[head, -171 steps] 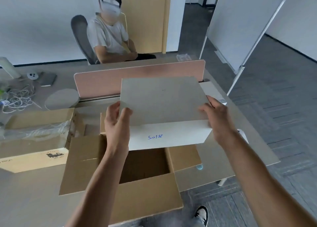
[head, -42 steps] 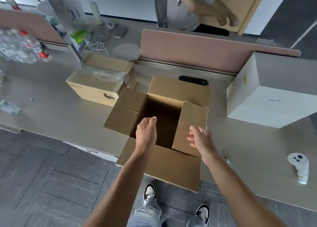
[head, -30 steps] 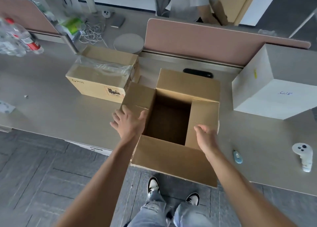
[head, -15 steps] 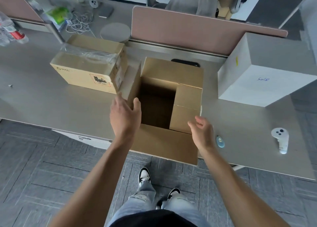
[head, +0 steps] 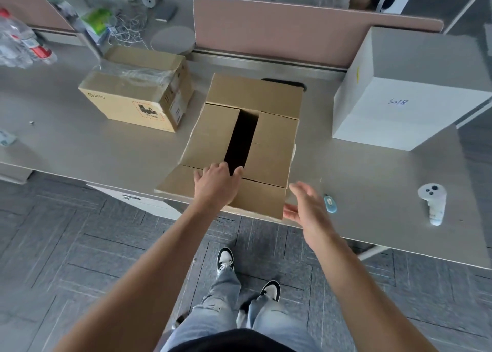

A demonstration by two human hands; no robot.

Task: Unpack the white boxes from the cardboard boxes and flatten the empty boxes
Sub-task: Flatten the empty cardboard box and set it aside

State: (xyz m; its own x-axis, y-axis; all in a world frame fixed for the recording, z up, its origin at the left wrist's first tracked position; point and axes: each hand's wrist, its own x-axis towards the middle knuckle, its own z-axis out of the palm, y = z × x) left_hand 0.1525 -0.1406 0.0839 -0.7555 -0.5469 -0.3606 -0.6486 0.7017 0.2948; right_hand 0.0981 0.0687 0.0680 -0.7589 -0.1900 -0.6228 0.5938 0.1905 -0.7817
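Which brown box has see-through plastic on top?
The smaller cardboard box on the left, with crinkly clear plastic across its top. The bigger cardboard box under the left hand has none.

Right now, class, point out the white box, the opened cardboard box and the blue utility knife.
white box point(head: 399, 117): head view, front face near the handwriting.
opened cardboard box point(head: 274, 149): head view, right folded flap.
blue utility knife point(head: 330, 204): head view, middle of its body.

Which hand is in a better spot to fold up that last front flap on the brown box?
Probably the right hand: it hovers open beside the near corner of the brown cardboard box, free to move. The left hand already rests flat on top.
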